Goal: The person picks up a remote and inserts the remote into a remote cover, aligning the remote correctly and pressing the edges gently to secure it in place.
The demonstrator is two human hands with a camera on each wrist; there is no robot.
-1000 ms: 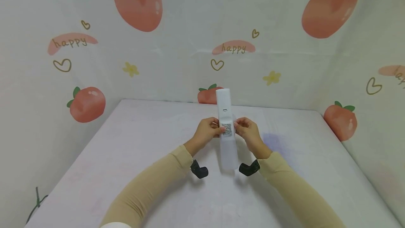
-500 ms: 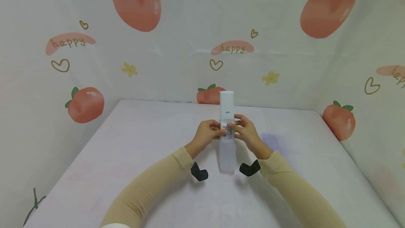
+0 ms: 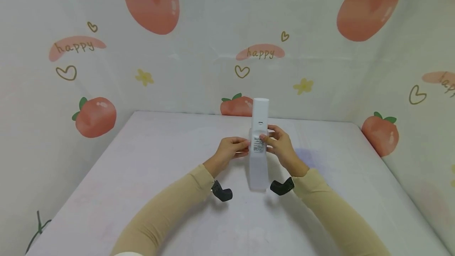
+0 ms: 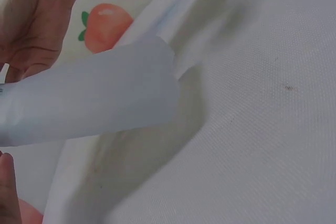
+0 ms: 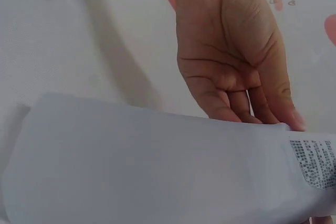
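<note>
Shifting slightly right and up versus a second ago: white remote (image 3: 259, 145) in a clear sleeve now sitting more in the right hand (image 3: 282, 145), thumb and fingers pinching it at the label. Left hand (image 3: 229, 151) loosening, fingers relaxed, only fingertips grazing the sleeve edge, apparently handing over the grip. Hovering above the desk (image 3: 149, 161), centre, between both hands. Long axis running away from the person, top end pointing toward the far wall and tilted upward, label side facing up.
</note>
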